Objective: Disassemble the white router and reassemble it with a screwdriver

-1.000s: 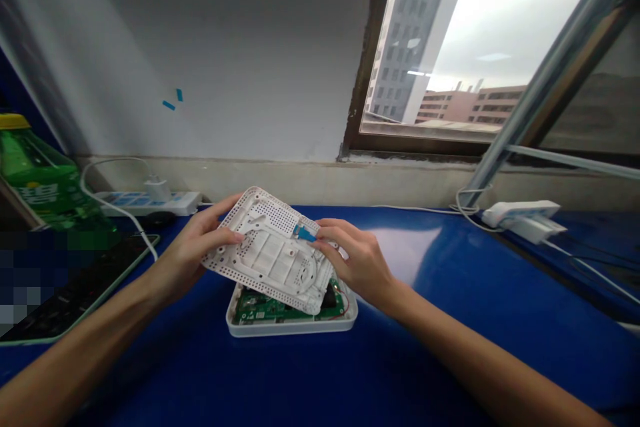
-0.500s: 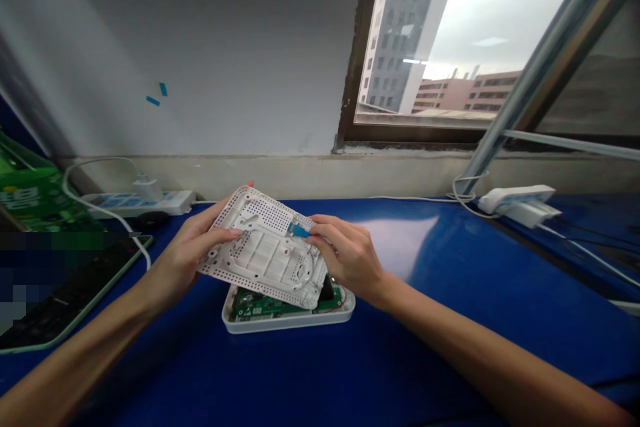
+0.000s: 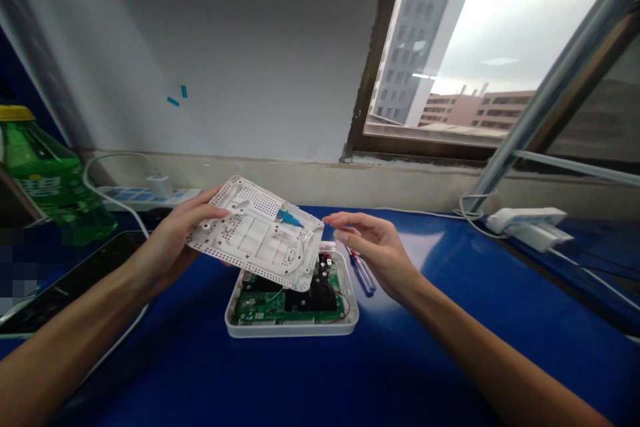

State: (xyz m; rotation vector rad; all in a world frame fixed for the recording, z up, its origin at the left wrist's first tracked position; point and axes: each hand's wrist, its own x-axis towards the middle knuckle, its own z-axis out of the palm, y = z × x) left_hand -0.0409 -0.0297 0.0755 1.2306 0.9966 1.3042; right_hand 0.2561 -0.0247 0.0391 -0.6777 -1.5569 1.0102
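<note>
My left hand (image 3: 170, 240) grips a white perforated plastic cover (image 3: 250, 233) by its left edge, thumb on its inner face. The cover is tilted in the air, and a blue fibre connector (image 3: 290, 218) is seated on it, with a thin white cable looped nearby. Just off the cover's right corner is my right hand (image 3: 383, 253), its fingers bent and apart, with nothing visible in them. Below the cover sits a white device housing (image 3: 290, 331) with a green circuit board (image 3: 270, 303) inside. The cover hides the board's upper left part.
A screwdriver (image 3: 366, 277) with a clear bluish handle lies right of the housing. On the left are a green bottle (image 3: 50, 180), a dark tablet-like device (image 3: 90, 267) and a power strip (image 3: 135, 196). Another power strip with plugs (image 3: 530, 223) and cables lies at the right.
My right hand has let go of the blue connector and moved right. The cover has shifted slightly up and left, exposing more of the board. The screwdriver has come into view.
</note>
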